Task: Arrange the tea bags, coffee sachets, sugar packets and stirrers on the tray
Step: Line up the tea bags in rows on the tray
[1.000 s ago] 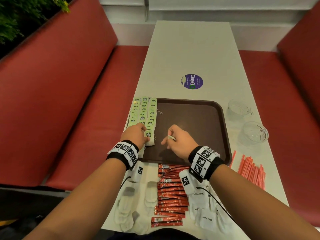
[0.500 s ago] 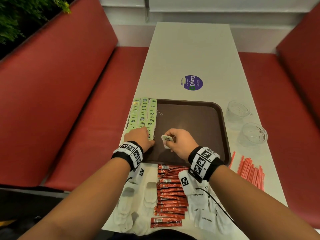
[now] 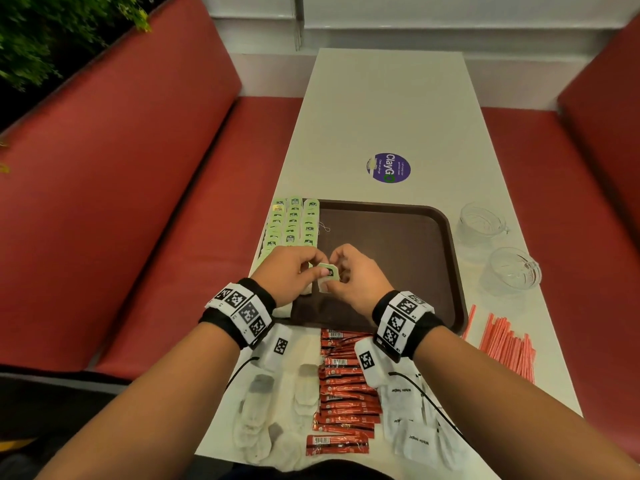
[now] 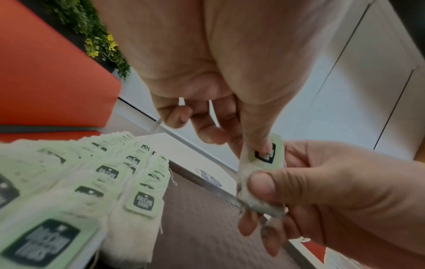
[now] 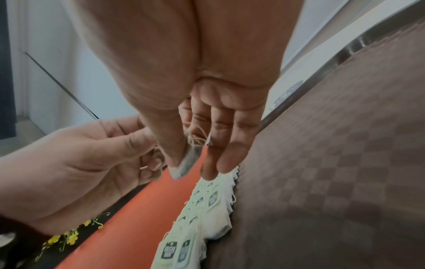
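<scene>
Both hands hold one tea bag (image 3: 327, 277) just above the near left part of the brown tray (image 3: 398, 258). My left hand (image 3: 313, 268) pinches its green tag (image 4: 264, 154) with the thumb on top. My right hand (image 3: 341, 277) pinches the white pouch (image 5: 187, 162) between thumb and fingers. Three rows of tea bags (image 3: 294, 223) with green tags lie along the tray's left side. Red coffee sachets (image 3: 346, 393), white sugar packets (image 3: 412, 414) and loose tea bags (image 3: 259, 410) lie on the table in front of the tray. Orange stirrers (image 3: 505, 348) lie at the right.
Two glass cups (image 3: 481, 223) (image 3: 516, 268) stand on the white table right of the tray. A purple sticker (image 3: 388, 168) sits beyond the tray. Red bench seats (image 3: 173, 237) flank the table on both sides.
My left hand has left the near end of the tea bag rows and moved right to the tea bag in my right hand. Both hands now hold it, slightly raised.
</scene>
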